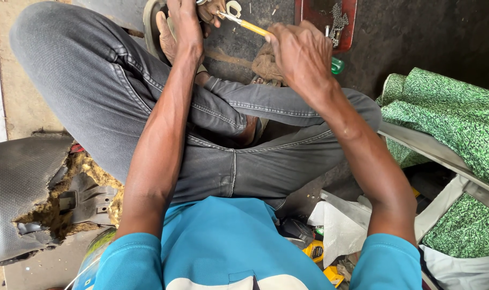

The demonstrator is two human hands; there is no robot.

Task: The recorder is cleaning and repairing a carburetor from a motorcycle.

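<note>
- right hand (303, 53) is wrapped around the yellow handle of a screwdriver (251, 25), fingers closed tight on it; the handle mostly vanishes under the knuckles, only a short yellow stretch and the thin metal shaft stick out toward the other hand
- left hand (186, 24) sits near the top edge, partly cut off by the frame; it's pinching a small metal part (205, 11) that the screwdriver tip touches; can't really tell what the part is, too small and half hidden by the fingers
- a little white hook-shaped piece (234, 7) lies just beside that, also clipped by the edge
- red tray (350, 21) up top holds a bike-type chain (338, 24); tray is cropped, so contents are only partly visible
- a green cap-like thing (337, 65) peeks out behind the right wrist; mostly covered
- torn seat (24, 188) with foam showing on the left; green patterned cloth (454, 113) on the right; clutter by the right elbow is hard to make out
</note>
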